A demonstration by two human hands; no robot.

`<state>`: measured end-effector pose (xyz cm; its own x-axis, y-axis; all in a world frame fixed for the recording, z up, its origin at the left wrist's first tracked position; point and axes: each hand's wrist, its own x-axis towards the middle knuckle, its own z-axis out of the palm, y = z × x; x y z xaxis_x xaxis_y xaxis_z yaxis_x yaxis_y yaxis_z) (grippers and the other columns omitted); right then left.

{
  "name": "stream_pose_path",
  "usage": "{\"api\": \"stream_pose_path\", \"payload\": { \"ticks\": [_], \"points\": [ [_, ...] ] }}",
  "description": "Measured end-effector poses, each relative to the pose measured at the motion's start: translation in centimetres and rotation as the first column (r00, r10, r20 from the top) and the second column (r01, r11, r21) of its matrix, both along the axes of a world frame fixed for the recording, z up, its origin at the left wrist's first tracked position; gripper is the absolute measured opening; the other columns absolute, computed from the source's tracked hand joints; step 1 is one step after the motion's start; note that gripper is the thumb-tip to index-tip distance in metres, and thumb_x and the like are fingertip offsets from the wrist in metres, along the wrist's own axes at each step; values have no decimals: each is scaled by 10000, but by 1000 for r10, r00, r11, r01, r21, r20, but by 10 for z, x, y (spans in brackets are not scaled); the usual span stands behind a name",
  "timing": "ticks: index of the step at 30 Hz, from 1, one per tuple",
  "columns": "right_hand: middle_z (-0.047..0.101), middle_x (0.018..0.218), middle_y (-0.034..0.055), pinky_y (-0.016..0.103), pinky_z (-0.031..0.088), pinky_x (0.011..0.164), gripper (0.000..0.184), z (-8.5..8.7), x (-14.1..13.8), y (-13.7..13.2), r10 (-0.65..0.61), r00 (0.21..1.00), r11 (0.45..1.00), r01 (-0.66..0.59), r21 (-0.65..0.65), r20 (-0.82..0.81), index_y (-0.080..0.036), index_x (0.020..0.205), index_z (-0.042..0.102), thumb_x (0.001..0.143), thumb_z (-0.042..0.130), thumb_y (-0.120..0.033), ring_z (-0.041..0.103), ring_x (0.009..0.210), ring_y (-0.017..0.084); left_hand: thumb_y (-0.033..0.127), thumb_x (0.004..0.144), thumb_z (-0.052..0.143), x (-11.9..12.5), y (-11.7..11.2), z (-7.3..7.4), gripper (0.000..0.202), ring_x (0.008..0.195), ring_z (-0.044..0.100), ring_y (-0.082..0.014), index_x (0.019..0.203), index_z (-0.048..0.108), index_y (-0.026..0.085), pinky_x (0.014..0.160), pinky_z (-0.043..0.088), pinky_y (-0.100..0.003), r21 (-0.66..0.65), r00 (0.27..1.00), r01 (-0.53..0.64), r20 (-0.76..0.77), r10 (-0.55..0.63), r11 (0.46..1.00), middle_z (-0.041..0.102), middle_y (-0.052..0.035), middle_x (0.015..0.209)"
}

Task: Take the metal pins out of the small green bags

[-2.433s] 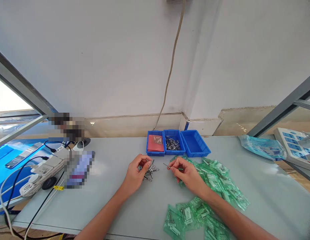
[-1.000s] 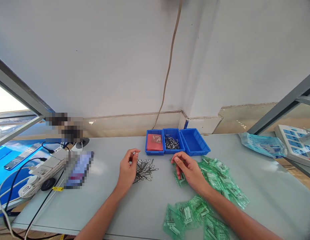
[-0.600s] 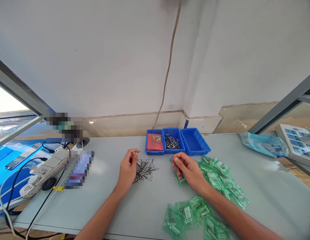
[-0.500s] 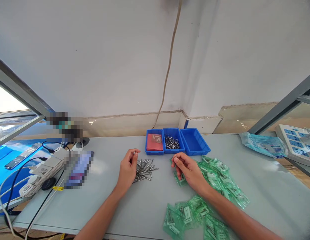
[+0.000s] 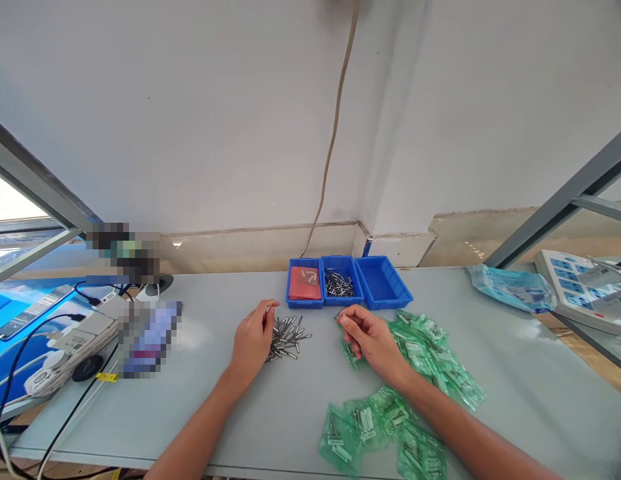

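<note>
My left hand [image 5: 251,341] rests on the grey table [image 5: 200,407], fingers curled and thumb near the fingertips, right beside a heap of small metal pins [image 5: 289,336]. What it holds, if anything, is too small to see. My right hand [image 5: 366,337] is closed in a pinch on a small metal pin at its fingertips, over a green plastic bag [image 5: 351,353]. Several more green bags [image 5: 433,353] holding pins lie to its right, and another cluster of green bags [image 5: 375,427] lies near the front edge.
Three blue trays stand at the back: the left tray [image 5: 304,304] with a red lining, the middle tray [image 5: 340,301] with pins, the right tray [image 5: 384,288] bare. Power strips and cables [image 5: 83,333] lie far left. A bluish bag [image 5: 510,288] and a white power strip [image 5: 573,287] lie far right.
Both hands drew back from each other since the oldest frame: the left left of the pin heap, the right back over the green bags. The view shifted slightly.
</note>
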<state>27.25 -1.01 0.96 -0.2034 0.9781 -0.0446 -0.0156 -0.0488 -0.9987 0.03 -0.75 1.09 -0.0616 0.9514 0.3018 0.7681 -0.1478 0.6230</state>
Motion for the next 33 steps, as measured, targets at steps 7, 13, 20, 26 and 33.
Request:
{"api": "stream_pose_path", "payload": {
  "ticks": [7, 13, 20, 26, 33],
  "points": [
    [532, 736, -33, 219, 368, 422, 441, 2, 2, 0, -22, 999, 999, 21, 34, 35, -209, 1079, 701, 964, 593, -621, 441, 469, 76, 268, 1043, 376, -1, 3, -3, 300, 764, 616, -213, 1176, 644, 238, 721, 444, -299, 46, 998, 14, -64, -11, 999, 662, -29, 855],
    [627, 894, 13, 245, 428, 454, 437, -1, 3, 2, -39, 996, 996, 32, 87, 83, -243, 1234, 720, 984, 579, -573, 470, 500, 83, 226, 1051, 378, -5, 7, -8, 280, 857, 646, -224, 1173, 630, 223, 798, 481, -338, 54, 992, 31, -125, -24, 998, 706, -63, 1024],
    [665, 918, 28, 248, 411, 460, 402, -2, 2, -2, -2, 993, 998, -5, 56, 122, -223, 1150, 712, 947, 638, -563, 459, 497, 82, 203, 1074, 355, -10, 10, -11, 286, 951, 615, -252, 1168, 625, 220, 855, 480, -381, 71, 965, 72, -258, -51, 995, 693, -69, 1015],
    [641, 836, 17, 241, 399, 467, 354, -3, 1, -2, 12, 992, 998, -19, 58, 126, -208, 1043, 687, 948, 650, -547, 455, 513, 91, 197, 1079, 358, -12, 12, -14, 272, 945, 608, -253, 1157, 617, 225, 864, 494, -394, 87, 950, 77, -307, -47, 993, 673, -63, 1019],
    [553, 734, -18, 243, 372, 466, 346, -3, -1, -1, 17, 992, 997, -27, 70, 129, -208, 976, 675, 967, 620, -550, 447, 507, 100, 185, 1075, 367, -13, 12, -14, 268, 938, 590, -258, 1103, 633, 208, 885, 494, -408, 108, 953, 102, -296, -66, 989, 657, -74, 1035]
  ]
}}
